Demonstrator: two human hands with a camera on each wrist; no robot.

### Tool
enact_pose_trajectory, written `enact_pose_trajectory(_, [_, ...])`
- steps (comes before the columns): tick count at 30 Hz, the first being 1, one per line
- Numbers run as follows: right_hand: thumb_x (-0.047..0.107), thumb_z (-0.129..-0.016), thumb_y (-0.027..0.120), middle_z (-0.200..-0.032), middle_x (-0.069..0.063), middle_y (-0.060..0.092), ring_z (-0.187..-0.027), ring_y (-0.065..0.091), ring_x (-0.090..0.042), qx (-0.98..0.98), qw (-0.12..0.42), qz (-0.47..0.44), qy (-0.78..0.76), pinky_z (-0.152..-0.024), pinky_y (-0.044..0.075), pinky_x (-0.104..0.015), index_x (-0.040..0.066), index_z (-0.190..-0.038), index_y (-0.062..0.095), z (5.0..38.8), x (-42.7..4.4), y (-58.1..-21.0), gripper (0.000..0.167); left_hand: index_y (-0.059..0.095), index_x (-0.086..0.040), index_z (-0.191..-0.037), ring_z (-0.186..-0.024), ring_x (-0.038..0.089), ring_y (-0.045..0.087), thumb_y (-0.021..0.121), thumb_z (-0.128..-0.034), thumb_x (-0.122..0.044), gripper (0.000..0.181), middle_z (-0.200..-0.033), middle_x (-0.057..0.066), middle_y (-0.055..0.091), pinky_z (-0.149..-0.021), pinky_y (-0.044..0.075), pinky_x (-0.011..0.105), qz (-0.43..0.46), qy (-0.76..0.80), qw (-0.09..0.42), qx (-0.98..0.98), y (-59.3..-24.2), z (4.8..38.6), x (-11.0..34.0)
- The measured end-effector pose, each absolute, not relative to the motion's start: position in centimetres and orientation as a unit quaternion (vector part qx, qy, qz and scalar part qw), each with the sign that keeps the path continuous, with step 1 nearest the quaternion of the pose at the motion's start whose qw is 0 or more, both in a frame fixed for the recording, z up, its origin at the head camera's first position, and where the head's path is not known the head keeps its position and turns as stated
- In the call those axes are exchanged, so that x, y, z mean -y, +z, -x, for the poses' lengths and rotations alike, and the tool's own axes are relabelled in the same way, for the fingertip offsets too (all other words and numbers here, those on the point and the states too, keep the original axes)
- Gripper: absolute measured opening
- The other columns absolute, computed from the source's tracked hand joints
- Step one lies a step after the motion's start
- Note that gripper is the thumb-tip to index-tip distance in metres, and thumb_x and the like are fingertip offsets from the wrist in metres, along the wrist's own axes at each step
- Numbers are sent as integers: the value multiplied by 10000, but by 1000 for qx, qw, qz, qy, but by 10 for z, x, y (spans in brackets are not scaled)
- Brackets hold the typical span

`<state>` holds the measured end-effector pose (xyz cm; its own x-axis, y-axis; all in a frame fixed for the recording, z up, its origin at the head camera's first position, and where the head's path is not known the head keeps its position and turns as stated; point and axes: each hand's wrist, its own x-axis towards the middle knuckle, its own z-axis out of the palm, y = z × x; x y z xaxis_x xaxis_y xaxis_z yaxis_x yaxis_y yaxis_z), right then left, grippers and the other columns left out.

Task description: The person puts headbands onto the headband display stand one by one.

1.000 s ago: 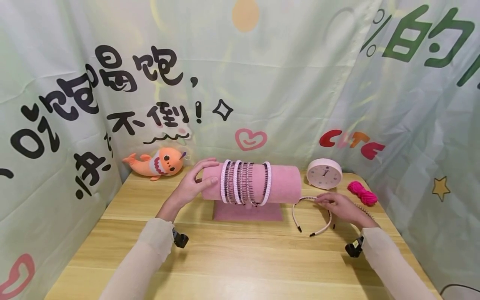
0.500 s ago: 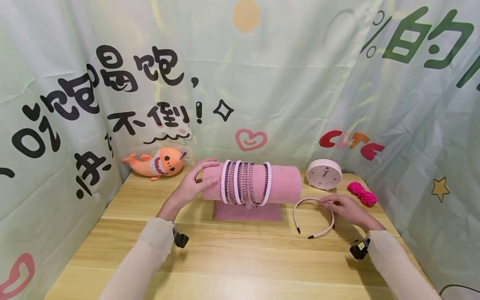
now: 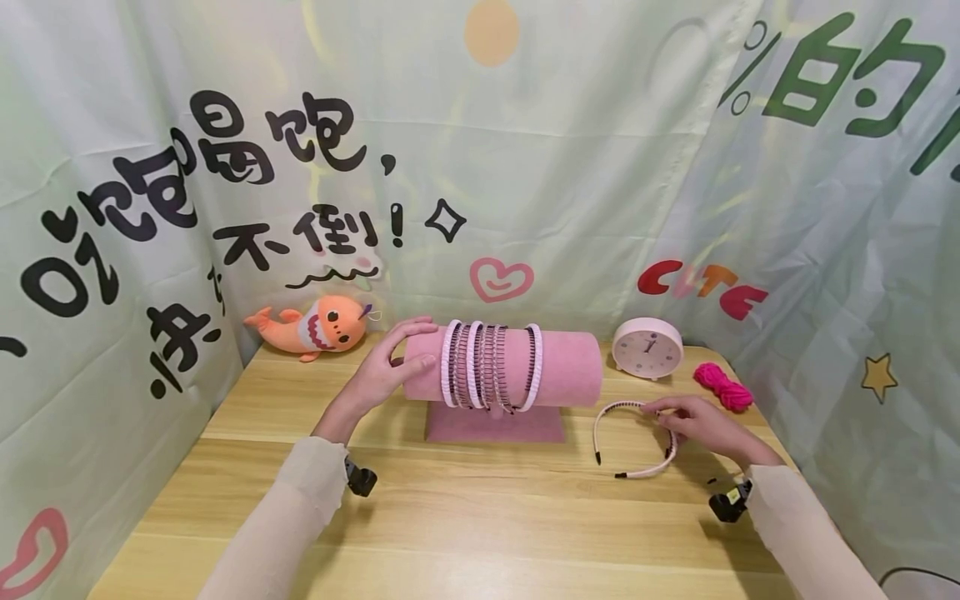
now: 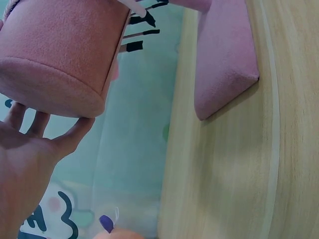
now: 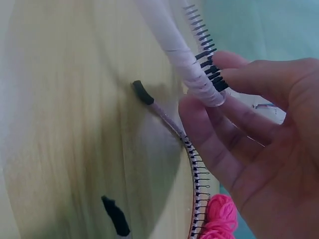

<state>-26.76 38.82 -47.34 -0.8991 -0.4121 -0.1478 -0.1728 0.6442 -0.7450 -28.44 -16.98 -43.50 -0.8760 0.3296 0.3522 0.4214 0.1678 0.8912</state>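
Observation:
A pink plush headband display stand (image 3: 570,367) stands upright on the table. Several white and dark toothed headbands (image 3: 535,367) circle the left and middle parts of its roll. My left hand (image 3: 381,367) grips the roll's left end, thumb in front; the left wrist view shows its fingers (image 4: 75,134) against the round end. To the right of the stand, my right hand (image 3: 697,423) pinches a pale toothed headband (image 3: 597,433) between thumb and fingers, its tips pointing toward me. Below that hand, another toothed headband (image 5: 197,184) lies on the table, mostly hidden in the head view.
Behind the right hand are a round pink clock (image 3: 648,348) and a bundle of bright pink yarn (image 3: 722,387). An orange shark plush (image 3: 322,327) sits at the back left. Printed curtains (image 3: 600,167) enclose the wooden table (image 3: 450,517).
My right hand has moved right and a little toward me, taking the pinched headband farther from the stand. My left hand stays on the roll.

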Motion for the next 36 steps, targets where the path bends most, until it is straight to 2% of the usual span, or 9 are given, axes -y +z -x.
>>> enact_pose_trajectory(5, [66,-1125,566,-1015,-135,682,-843,601,-77,-894,131,174,-392,-725,593,-271,-106,-1381,670,265,-391,-474,325,609,-104,-1492,-1593,371,381,736,-1026,-120,484,-1716,195,390,-1179,478,665,248,-597,39,762,-435,284,170])
enact_pose_trajectory(9, [52,-1124,563,-1063,-145,692,-825,627,-90,-888,124,183,-403,-701,610,-288,-124,-1357,666,263,-395,-474,309,609,-97,-1491,-1592,367,381,736,-1024,-110,484,-1716,184,394,-1180,479,655,249,-599,39,760,-435,285,170])
enact_pose_trajectory(17, [-2,-1104,546,-1067,-173,682,-763,646,-150,-873,153,206,-414,-659,596,-304,-146,-1409,592,261,-400,-473,340,610,-103,-1490,-1596,366,377,739,-1024,-119,484,-1718,174,396,-1191,463,671,246,-599,40,761,-434,283,170])
enact_pose_trajectory(22, [22,-1118,548,-1109,-204,686,-808,694,-161,-861,163,200,-438,-706,638,-319,-166,-1436,548,258,-400,-472,369,611,-109,-1493,-1597,366,378,742,-1024,-121,486,-1716,137,410,-1185,474,661,244,-597,38,763,-434,283,169])
enact_pose_trajectory(25, [63,-1125,565,-1212,-217,679,-865,725,-189,-854,168,187,-456,-760,668,-352,-147,-1470,522,257,-401,-472,406,613,-111,-1492,-1596,363,381,744,-1023,-123,487,-1711,108,421,-1184,478,656,243,-597,38,764,-435,283,169])
enact_pose_trajectory(29, [120,-1122,598,-1354,-164,660,-986,729,-218,-847,164,169,-476,-825,681,-374,-108,-1501,506,256,-403,-471,452,613,-114,-1492,-1594,362,381,744,-1022,-127,488,-1711,113,420,-1189,472,659,243,-597,38,764,-435,284,169])
enact_pose_trajectory(36, [127,-1119,606,-1371,-8,710,-1066,724,-219,-842,133,158,-499,-839,675,-375,-76,-1501,519,254,-401,-468,441,613,-118,-1492,-1590,358,385,740,-1025,-125,484,-1710,115,418,-1186,474,662,244,-598,37,763,-435,285,170])
